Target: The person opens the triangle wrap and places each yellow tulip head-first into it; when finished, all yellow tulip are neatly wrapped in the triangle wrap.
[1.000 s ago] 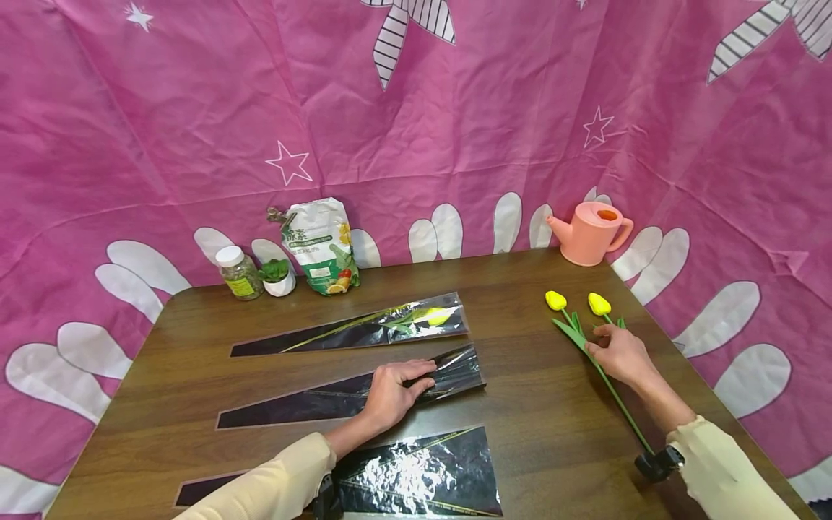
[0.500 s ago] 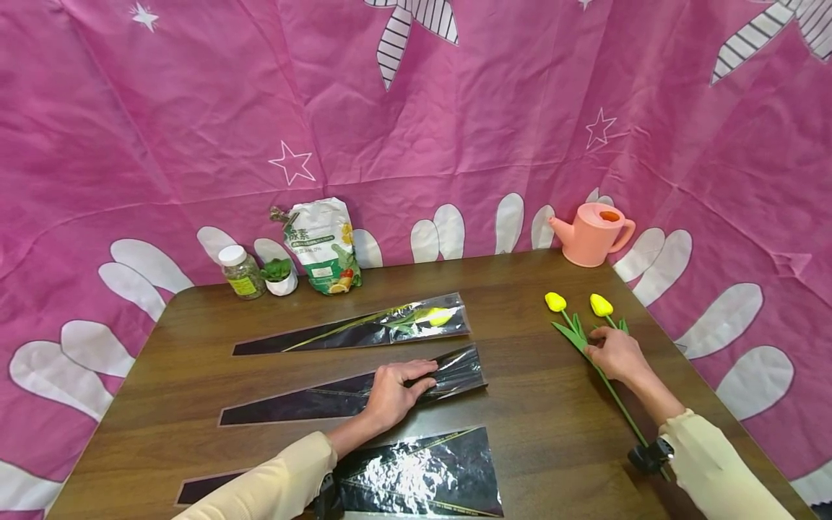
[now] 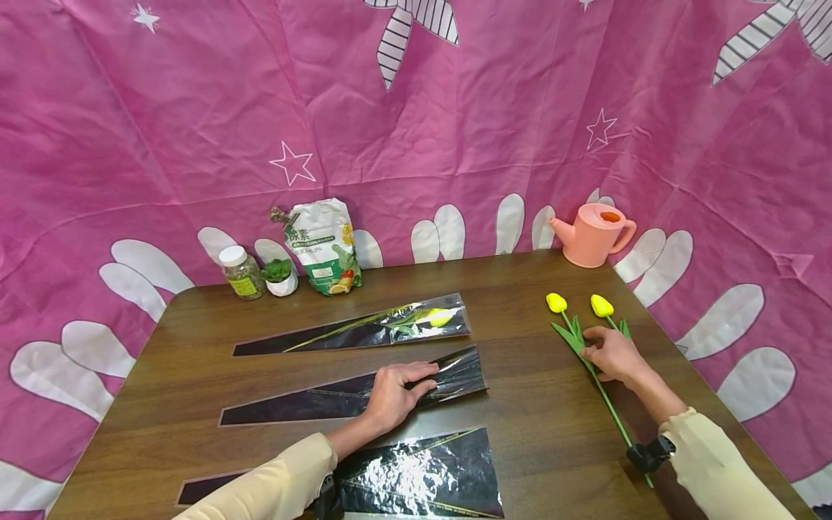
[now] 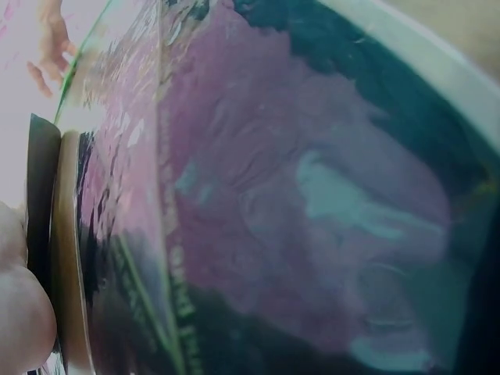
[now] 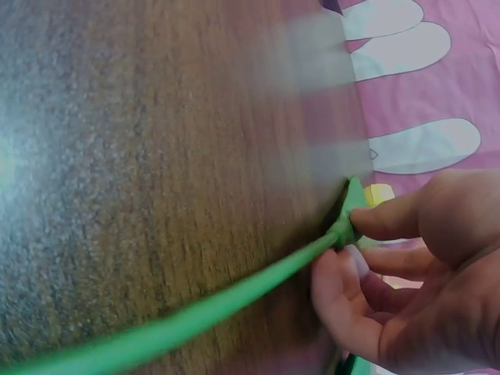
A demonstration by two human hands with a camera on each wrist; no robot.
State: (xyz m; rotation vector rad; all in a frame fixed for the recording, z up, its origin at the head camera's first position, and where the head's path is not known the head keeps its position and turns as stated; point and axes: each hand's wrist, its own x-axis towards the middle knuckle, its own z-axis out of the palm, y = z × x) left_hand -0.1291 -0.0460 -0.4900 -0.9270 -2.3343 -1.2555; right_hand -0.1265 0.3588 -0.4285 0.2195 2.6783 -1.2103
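**Right hand [image 3: 614, 354] pinches yellow tulip [image 3: 572, 342] as left hand [image 3: 390, 393] rests on dark wrapper [image 3: 338, 399]**

On a brown worktop [image 3: 513, 412], the right hand grasps the tulip's green stem between thumb [image 5: 391, 219] and finger, just below the leaves; the flower lies just beyond those fingers and the stem runs back under the wrist camera [image 3: 651, 456]. The head of a second tulip [image 3: 601, 305] lies just past the same fingers, its lower part hidden by the hand. The left hand's fingers [image 3: 422, 367] are loosely extended, clasping nothing, their tips on the wrapper near its wide end.

Just beyond the left fingers, a far wrapper [image 3: 351, 331] contains a third tulip [image 3: 439, 317], visible through clear film. Nearer the person than those fingers, partly behind the forearm, lies a near wrapper [image 3: 416, 473] with yellow lines of lettering, too small to read; similar lettering blurs in the left wrist view.

Farther beyond the left fingers and to their left stand a clear jar [image 3: 239, 269] of greenish-brown contents, with a white lid [image 3: 232, 256] and an unreadable yellow label [image 3: 245, 287]; a white pot [image 3: 282, 287] holding a green plant [image 3: 277, 270]; and a white-and-green bag [image 3: 318, 245] marked with large Chinese characters over smaller, illegible print. Well beyond the right fingers stands a pink watering can [image 3: 591, 235], its contents out of sight.
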